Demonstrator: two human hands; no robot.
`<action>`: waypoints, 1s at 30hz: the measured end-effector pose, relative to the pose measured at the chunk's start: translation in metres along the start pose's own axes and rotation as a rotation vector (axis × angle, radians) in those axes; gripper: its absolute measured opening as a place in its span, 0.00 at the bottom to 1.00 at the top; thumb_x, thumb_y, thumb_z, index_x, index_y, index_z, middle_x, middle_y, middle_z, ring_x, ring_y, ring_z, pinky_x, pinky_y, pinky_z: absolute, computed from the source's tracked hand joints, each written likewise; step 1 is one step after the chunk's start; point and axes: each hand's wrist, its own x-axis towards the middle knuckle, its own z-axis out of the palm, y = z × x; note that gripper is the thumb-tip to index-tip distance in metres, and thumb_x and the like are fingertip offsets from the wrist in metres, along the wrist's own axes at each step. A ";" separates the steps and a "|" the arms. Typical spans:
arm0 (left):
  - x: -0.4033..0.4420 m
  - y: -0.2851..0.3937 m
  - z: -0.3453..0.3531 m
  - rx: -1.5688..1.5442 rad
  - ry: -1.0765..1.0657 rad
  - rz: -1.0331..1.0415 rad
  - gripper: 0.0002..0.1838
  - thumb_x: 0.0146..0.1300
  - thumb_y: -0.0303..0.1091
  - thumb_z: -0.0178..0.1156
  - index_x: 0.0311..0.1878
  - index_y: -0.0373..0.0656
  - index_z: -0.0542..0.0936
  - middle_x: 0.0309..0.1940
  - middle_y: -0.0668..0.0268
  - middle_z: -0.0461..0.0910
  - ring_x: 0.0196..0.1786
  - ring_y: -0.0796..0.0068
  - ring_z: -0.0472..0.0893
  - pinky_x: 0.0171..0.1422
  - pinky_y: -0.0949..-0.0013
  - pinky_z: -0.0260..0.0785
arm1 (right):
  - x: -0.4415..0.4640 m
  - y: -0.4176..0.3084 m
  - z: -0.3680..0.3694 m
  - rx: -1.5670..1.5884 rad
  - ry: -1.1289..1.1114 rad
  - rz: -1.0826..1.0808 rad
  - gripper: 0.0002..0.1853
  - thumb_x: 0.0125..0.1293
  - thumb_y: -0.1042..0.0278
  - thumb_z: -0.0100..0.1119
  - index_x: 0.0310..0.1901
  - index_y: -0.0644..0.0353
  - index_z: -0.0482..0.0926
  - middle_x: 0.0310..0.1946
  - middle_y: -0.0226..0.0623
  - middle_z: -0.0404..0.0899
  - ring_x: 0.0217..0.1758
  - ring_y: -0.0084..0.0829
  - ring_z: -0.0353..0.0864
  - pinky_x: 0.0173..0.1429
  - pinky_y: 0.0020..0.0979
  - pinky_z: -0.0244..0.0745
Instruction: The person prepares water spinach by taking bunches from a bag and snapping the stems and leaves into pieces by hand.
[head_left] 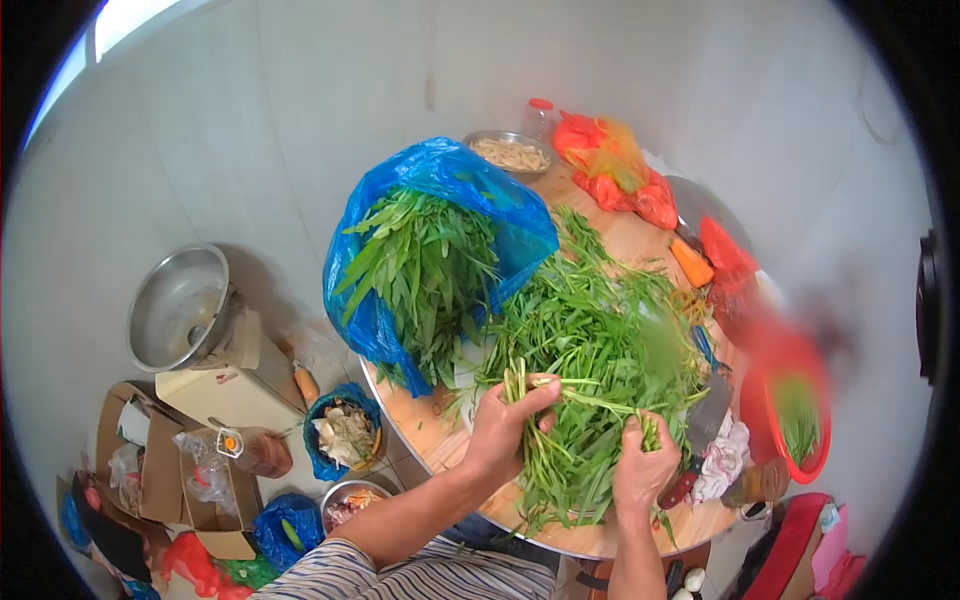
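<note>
A big heap of water spinach (pixel 590 340), with long narrow leaves and pale stems, covers much of the round wooden table (pixel 425 430). My left hand (pixel 512 425) is closed around several stems at the near side of the heap, thumb on top. To its right, my right hand (pixel 645 465) grips more stems, its fingers curled round them. A few stems stretch across the gap between the two hands. Behind my left hand, an open blue plastic bag (pixel 520 225) holds a thick bunch of the same greens.
A cleaver (pixel 708 410) lies right of the heap, near a crumpled white cloth (pixel 725 455) and a jar (pixel 757 482). A carrot (pixel 690 262) and red bags (pixel 655 200) sit behind. A red basin (pixel 820 455) with greens is at right; a lined waste bin (pixel 350 435) stands left.
</note>
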 end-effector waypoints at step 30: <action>0.336 0.192 -0.092 2.236 0.295 1.249 0.21 0.62 0.43 0.62 0.49 0.33 0.77 0.38 0.44 0.82 0.44 0.42 0.83 0.47 0.44 0.74 | 0.307 0.133 -0.272 -1.333 0.043 -0.144 0.11 0.66 0.63 0.57 0.37 0.63 0.80 0.35 0.48 0.86 0.39 0.45 0.87 0.44 0.47 0.81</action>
